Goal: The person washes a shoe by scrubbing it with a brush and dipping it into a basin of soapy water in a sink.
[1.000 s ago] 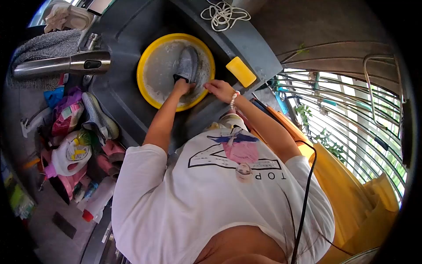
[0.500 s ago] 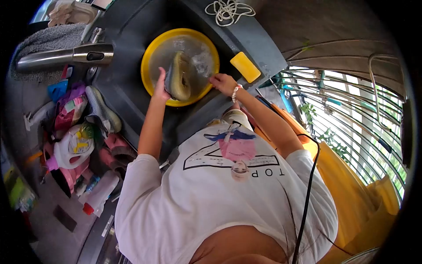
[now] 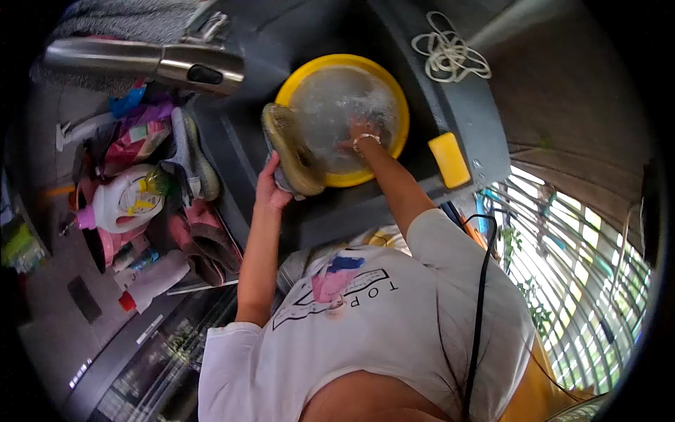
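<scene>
My left hand (image 3: 273,184) is closed on a grey shoe (image 3: 295,151) with a yellowish sole, gripping it near its lower end. The shoe is tilted over the left rim of a yellow basin (image 3: 287,91). Cloudy, foamy water (image 3: 323,105) fills the basin. My right hand (image 3: 364,132), with a beaded bracelet on its wrist, reaches into this water. Its thumb stands apart from the other fingers, which are partly under the surface and blurred. I see nothing held in it.
The basin stands in a dark grey sink (image 3: 246,141). A yellow sponge (image 3: 448,160) and a white cord (image 3: 450,53) lie on the right ledge. A metal faucet (image 3: 200,70) juts in from the left. Another shoe (image 3: 193,155) and a white detergent bottle (image 3: 126,200) are at left.
My left hand has lifted the shoe from over the water to the basin's left rim. My right hand has moved from the right rim into the water. The view has shifted.
</scene>
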`<state>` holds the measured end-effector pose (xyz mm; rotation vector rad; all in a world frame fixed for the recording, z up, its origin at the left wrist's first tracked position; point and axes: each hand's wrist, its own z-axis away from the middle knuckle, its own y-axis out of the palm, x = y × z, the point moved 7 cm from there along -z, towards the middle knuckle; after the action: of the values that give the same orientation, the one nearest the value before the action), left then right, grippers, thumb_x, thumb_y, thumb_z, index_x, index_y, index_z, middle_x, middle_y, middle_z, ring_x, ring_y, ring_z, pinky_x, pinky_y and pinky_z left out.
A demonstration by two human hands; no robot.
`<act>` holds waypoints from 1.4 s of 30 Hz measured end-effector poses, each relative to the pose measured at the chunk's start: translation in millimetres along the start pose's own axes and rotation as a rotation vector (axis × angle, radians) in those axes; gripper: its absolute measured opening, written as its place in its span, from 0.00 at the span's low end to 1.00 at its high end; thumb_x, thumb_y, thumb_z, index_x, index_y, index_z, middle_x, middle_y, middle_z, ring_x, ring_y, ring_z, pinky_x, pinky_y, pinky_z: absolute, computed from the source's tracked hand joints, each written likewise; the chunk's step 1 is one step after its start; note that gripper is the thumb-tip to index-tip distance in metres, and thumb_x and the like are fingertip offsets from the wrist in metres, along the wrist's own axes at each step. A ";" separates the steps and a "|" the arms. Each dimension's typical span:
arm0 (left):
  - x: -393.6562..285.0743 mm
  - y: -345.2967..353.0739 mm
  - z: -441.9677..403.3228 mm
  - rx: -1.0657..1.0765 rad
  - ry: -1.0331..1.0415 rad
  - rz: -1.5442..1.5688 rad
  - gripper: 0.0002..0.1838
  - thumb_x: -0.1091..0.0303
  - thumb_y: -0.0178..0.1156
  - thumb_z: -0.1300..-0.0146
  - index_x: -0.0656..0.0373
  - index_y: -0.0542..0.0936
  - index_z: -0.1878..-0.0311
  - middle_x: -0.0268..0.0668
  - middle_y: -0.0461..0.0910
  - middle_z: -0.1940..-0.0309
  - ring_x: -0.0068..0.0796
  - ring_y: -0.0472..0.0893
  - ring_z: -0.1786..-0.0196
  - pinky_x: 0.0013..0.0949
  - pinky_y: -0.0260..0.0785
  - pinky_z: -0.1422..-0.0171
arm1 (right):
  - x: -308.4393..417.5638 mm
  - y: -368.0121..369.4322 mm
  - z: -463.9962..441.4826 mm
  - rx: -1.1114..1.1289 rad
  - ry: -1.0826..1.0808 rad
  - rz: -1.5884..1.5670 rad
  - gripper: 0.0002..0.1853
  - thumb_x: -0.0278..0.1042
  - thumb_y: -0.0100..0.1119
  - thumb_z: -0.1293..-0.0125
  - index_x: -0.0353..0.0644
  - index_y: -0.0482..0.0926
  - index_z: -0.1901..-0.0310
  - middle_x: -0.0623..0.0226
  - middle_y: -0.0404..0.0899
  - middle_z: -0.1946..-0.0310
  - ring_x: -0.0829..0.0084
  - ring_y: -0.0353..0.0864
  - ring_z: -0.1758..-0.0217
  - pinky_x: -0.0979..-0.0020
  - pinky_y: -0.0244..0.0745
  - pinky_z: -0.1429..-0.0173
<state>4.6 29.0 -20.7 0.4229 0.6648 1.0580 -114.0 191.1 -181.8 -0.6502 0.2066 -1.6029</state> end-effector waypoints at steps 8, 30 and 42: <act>7.4 -32.2 13.9 -0.124 0.030 -0.026 0.21 0.65 0.58 0.38 0.63 0.71 0.44 0.43 0.76 0.49 0.38 0.77 0.48 0.43 0.71 0.43 | 49.8 100.9 -47.1 0.222 -0.392 0.720 0.36 0.52 0.54 0.43 0.50 0.59 0.33 0.56 0.56 0.32 0.56 0.52 0.29 0.57 0.54 0.30; 6.1 -45.5 39.3 -0.192 0.158 -0.418 0.21 0.66 0.62 0.41 0.63 0.73 0.46 0.36 0.79 0.53 0.28 0.80 0.55 0.32 0.72 0.50 | 34.3 39.5 -65.5 -0.407 -0.160 -0.082 0.21 0.37 0.48 0.38 0.33 0.70 0.47 0.42 0.72 0.49 0.47 0.74 0.48 0.57 0.70 0.43; 4.5 -43.4 41.3 -0.229 0.110 -0.420 0.21 0.65 0.63 0.41 0.67 0.74 0.48 0.38 0.80 0.56 0.26 0.80 0.58 0.31 0.73 0.53 | 29.4 0.3 -25.0 -0.359 -0.356 -0.453 0.27 0.56 0.47 0.37 0.37 0.73 0.52 0.43 0.77 0.60 0.46 0.77 0.54 0.56 0.71 0.50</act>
<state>62.7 13.6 -18.4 0.0206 0.6838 0.7478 -127.0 156.9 -194.1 -1.3196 0.0844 -1.8608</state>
